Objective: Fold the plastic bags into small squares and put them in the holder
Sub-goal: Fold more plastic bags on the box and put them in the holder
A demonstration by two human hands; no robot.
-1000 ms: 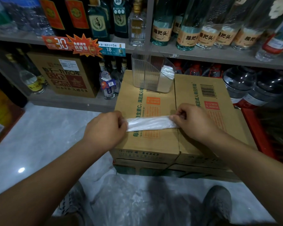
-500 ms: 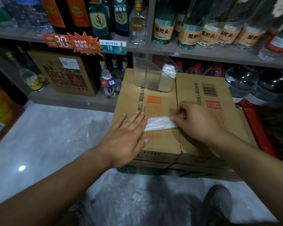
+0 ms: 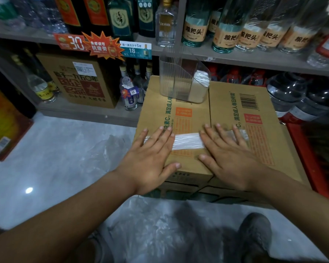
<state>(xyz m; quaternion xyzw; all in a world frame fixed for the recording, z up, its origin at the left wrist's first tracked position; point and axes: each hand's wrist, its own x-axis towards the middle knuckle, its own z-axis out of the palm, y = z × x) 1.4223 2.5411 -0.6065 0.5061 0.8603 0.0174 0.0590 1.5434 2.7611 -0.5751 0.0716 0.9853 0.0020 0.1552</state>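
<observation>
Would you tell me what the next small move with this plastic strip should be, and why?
Probably the right hand should lift its end of the white flattened plastic bag strip and fold it over toward the left hand. Both hands press the strip flat on the brown cardboard box; it looks smooth, yet is a long band, not the small square for the clear ribbed plastic holder.
</observation>
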